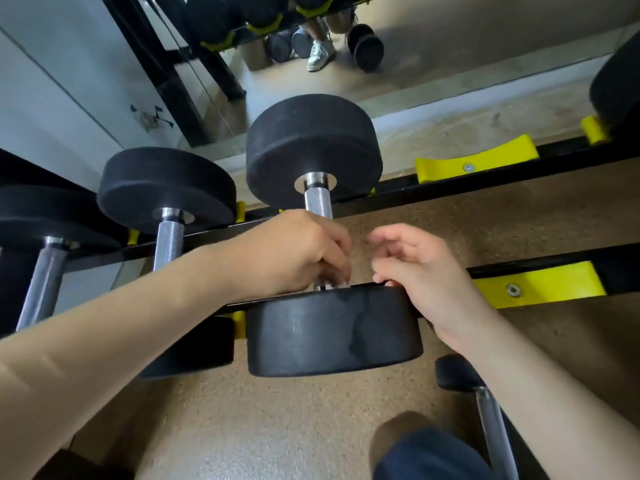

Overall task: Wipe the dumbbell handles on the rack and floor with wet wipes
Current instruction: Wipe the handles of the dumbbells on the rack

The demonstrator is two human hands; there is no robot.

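A black dumbbell [332, 334] lies across the rack's two rails, its knurled steel handle [318, 202] running away from me. My left hand [294, 251] grips the near part of that handle. No wet wipe shows; anything under the fingers is hidden. My right hand [419, 271] hovers just right of the handle with loosely curled fingers, its lower fingers touching the top edge of the near weight head. Two more dumbbells [166, 192] sit on the rack to the left.
The black rack rail [502, 178] carries yellow cradles [478, 162], with bare cradles to the right. A mirror [450, 36] behind shows the floor, dumbbells and a shoe. Another dumbbell handle [495, 427] lies at the lower right. My knee [426, 452] is at the bottom.
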